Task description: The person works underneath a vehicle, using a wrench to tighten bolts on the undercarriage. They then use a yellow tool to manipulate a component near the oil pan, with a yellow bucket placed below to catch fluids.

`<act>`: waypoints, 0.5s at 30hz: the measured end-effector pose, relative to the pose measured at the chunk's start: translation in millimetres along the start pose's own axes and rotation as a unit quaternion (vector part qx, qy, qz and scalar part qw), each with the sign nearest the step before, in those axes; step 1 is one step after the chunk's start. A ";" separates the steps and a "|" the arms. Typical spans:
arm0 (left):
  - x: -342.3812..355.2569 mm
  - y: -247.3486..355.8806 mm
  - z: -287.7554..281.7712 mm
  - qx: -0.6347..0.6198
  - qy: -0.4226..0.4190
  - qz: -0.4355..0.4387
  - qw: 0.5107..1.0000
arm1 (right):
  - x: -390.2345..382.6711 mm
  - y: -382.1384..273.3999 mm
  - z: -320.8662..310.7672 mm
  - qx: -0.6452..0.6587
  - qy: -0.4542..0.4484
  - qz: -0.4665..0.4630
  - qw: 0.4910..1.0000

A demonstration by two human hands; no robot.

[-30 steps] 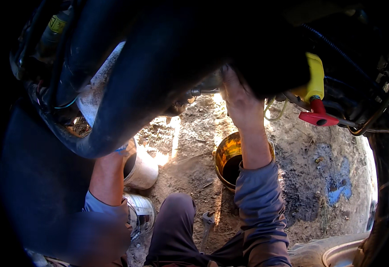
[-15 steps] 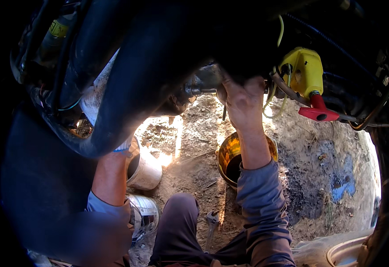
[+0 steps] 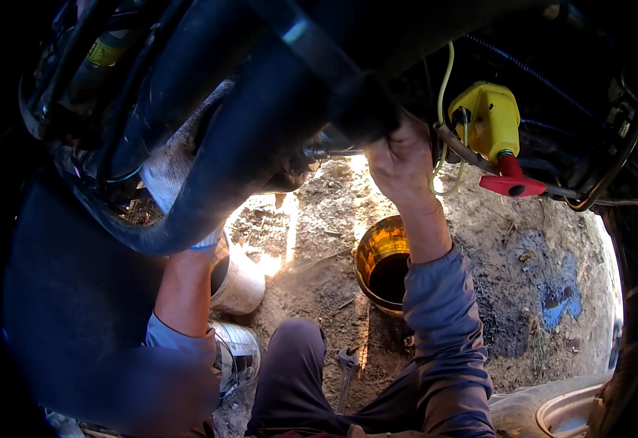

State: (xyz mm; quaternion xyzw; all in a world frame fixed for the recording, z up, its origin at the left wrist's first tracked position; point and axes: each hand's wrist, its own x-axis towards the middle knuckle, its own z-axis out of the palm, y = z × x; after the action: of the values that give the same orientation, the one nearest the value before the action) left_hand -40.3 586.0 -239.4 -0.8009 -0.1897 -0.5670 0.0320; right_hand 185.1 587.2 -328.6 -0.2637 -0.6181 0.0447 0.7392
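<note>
My left hand (image 3: 167, 175), in a pale knitted glove with a blue cuff edge, reaches up behind a thick black hose (image 3: 220, 175). The hose and shadow cover its fingers. My bare right hand (image 3: 405, 164) is raised under the dark machinery, its fingers curled closed. Whatever they grip is lost in the shade. Left of that hand a metal fitting with a thin rod (image 3: 326, 152) juts out of the machine. Beneath my right forearm stands a yellow bucket (image 3: 363, 266) with dark liquid inside.
A yellow housing (image 3: 488, 120) with a red handle (image 3: 510, 180) hangs at right beside cables. Below left are a whitish bucket (image 3: 246, 286) and a clear-sided container (image 3: 244, 350). An adjustable wrench (image 3: 347, 365) lies on the dirt by my knee. A wheel (image 3: 563, 412) sits lower right.
My right hand has shifted slightly right and down, away from the metal fitting. The glove shows more behind the hose; my left forearm has moved a little right. The view has shifted slightly.
</note>
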 end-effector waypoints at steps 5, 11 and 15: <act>-13.0 -55.4 -19.4 0.402 -0.005 0.295 0.867 | -5.7 -13.2 18.3 0.036 0.071 0.045 0.996; -24.3 -63.1 -30.2 0.508 -0.024 0.308 0.804 | -4.4 -35.5 12.5 0.116 0.009 0.196 0.974; -24.4 -52.8 -29.0 0.490 -0.088 0.253 0.829 | -5.4 -38.0 10.4 0.178 0.015 0.225 0.958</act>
State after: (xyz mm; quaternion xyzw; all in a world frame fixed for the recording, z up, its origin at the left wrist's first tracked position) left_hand -91.2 620.6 -260.3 -0.7463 -0.2352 -0.2992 0.5461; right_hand 164.2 556.0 -315.5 -0.2609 -0.5134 0.3148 0.7545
